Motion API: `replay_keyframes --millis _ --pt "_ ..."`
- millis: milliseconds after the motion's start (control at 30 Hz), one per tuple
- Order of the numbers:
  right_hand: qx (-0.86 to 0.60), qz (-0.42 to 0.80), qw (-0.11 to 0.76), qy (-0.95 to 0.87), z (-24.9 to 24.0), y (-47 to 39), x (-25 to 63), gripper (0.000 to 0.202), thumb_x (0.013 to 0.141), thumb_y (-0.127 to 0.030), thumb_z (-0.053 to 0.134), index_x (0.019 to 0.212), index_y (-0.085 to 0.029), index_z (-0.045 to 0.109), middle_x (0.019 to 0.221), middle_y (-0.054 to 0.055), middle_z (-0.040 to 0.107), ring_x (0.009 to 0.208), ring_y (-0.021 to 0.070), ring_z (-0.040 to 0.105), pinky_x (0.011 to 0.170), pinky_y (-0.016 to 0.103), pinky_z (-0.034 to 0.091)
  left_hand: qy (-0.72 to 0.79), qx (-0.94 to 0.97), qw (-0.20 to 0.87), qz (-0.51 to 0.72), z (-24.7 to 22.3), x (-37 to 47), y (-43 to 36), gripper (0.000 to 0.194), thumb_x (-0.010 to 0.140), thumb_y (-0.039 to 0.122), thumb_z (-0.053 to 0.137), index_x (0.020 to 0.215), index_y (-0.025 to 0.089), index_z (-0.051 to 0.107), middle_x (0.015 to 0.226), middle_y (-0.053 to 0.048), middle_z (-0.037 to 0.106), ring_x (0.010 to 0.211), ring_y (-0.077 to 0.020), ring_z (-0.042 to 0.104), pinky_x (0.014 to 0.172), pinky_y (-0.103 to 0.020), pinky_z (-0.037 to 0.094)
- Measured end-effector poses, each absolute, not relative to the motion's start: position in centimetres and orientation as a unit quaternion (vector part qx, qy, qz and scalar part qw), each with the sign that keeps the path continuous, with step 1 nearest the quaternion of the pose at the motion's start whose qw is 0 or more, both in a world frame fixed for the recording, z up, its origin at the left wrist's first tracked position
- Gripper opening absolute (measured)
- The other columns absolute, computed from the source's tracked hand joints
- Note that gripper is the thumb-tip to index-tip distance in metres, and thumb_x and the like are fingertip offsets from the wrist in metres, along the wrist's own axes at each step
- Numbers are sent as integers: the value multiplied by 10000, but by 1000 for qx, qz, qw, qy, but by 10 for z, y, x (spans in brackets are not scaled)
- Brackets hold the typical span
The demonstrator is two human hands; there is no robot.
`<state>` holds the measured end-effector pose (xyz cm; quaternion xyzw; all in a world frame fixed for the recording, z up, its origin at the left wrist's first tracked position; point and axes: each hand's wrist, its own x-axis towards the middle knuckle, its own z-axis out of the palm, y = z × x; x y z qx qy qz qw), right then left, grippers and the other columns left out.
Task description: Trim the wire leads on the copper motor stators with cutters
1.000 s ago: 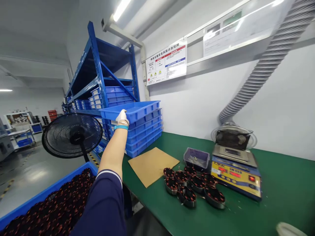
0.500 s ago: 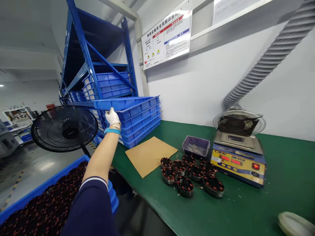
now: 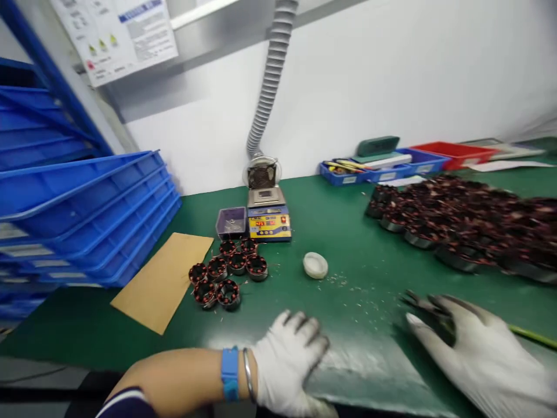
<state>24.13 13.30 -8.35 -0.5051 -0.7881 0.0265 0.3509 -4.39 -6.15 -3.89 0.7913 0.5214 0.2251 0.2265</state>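
My left hand (image 3: 292,363), in a white glove with darkened fingertips, rests on the green table near its front edge. Its fingers are spread and hold nothing. On the right my gloved right hand (image 3: 478,348) is slightly blurred, with thumb and fingers apart around dark-tipped pliers (image 3: 418,302). A green handle shows behind that hand; I see no firm grip on the tool. Beyond my left hand stand several wire-wound motor stators (image 3: 228,294). A large mass of similar stators (image 3: 465,220) fills the table's right side, past my right hand.
A stack of blue crates (image 3: 87,232) stands left, beside a brown cardboard sheet (image 3: 167,278). A yellow-blue heating unit (image 3: 270,226) and purple bin (image 3: 231,223) sit at the back. A white dish (image 3: 315,265) lies mid-table near scattered scraps. Blue trays (image 3: 387,174) and a red tray (image 3: 452,154) line the wall.
The view has swung right. My left hand has left the blue crate stack and now lies on the table. My right hand and the pliers have come into view.
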Motion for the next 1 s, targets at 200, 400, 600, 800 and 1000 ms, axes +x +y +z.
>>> replay_keyframes --millis 200,400,600,800,1000 --pt "-524 42 300 -796 -81 126 239 323 850 -582 565 1066 -355 646 1059 227 695 1040 387 689 804 550 555 632 743 134 174 -37 -106 -32 807 759 541 733 1424 126 536 1529 -242 482 1424 -447 424 1184 -631 318" --pt "-527 0 305 -793 -77 105 234 451 893 -508 473 1207 -215 609 1161 163 691 1096 343 678 908 492 576 611 758 46 221 -54 -130 -26 502 767 379 738 1233 203 671 1379 -169 646 1278 -376 600 1074 -582 499" --pt "-606 -87 273 -743 -33 134 274 529 915 -416 492 1362 -134 524 1371 194 567 1269 315 559 1063 446 475 556 786 -30 268 -69 -134 -24 298 820 375 689 1066 211 723 1147 -129 761 1063 -325 712 908 -514 603" --pt "-611 -114 133 -772 6 216 275 435 854 -376 718 1232 -173 645 1432 166 533 1316 359 486 1069 540 420 516 812 -11 274 -55 -63 -24 196 841 288 629 999 224 724 1069 -106 779 997 -298 723 827 -474 609" --pt "-575 -112 74 -807 23 231 268 286 939 -362 664 1127 -147 678 1249 131 634 1166 295 588 976 504 496 531 783 43 321 -56 -21 -23 208 824 243 627 1014 237 709 1078 -112 772 1000 -300 713 863 -495 585"
